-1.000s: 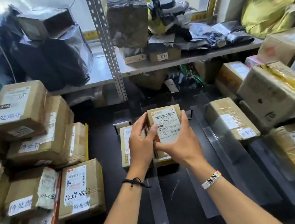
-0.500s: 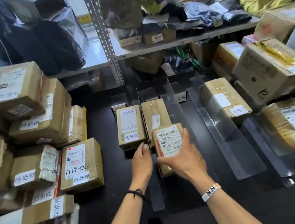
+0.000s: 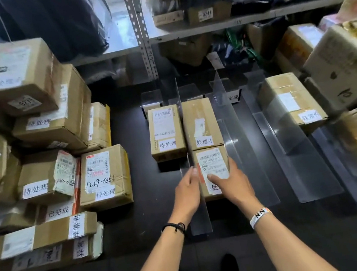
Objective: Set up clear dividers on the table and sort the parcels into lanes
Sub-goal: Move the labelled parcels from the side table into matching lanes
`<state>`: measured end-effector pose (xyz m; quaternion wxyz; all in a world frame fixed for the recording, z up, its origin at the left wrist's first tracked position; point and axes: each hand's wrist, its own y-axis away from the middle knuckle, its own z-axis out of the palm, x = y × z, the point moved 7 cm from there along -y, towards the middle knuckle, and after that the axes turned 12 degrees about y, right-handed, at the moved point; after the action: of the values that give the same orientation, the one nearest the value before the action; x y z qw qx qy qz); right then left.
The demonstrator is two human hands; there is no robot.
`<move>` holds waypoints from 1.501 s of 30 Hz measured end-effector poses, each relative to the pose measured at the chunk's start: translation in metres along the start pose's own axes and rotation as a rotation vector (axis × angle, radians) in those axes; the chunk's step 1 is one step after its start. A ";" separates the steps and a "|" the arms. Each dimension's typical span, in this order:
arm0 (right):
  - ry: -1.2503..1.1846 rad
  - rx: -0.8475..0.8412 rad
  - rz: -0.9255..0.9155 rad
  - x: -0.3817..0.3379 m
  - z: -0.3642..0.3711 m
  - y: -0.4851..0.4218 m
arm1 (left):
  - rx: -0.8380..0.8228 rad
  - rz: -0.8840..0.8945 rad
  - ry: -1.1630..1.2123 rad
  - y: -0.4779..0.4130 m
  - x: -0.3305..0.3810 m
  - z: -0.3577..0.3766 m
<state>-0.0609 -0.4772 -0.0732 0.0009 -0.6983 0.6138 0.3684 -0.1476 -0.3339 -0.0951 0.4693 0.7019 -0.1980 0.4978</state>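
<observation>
A small brown parcel (image 3: 213,167) with a barcode label lies on the black table (image 3: 143,225) in the second lane, just in front of a longer parcel (image 3: 200,121). My right hand (image 3: 233,183) holds it, thumb on the label and fingers down its right side. My left hand (image 3: 188,192) is on the other side of the first clear divider (image 3: 198,200), with straight fingers touching the divider's left face. Another labelled parcel (image 3: 166,132) lies in the first lane. Further clear dividers (image 3: 239,145) (image 3: 292,155) stand to the right.
Stacked labelled parcels (image 3: 104,176) crowd the table's left side. A parcel (image 3: 290,99) lies in a lane at the right, with bigger boxes (image 3: 342,65) beyond it. A metal shelf (image 3: 237,21) holding bags and boxes runs along the back.
The small parcel came down from in front of me onto the table in the second lane. My left hand let go of it and moved to the left of the first divider.
</observation>
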 end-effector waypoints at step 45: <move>-0.139 -0.315 -0.220 -0.232 0.204 0.018 | 0.321 0.025 -0.247 -0.009 0.026 -0.306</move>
<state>-0.1752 -0.1904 -0.0947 -0.0254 -0.7256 0.4670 0.5048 -0.2872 -0.0625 -0.0569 0.3172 0.8211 -0.1809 0.4388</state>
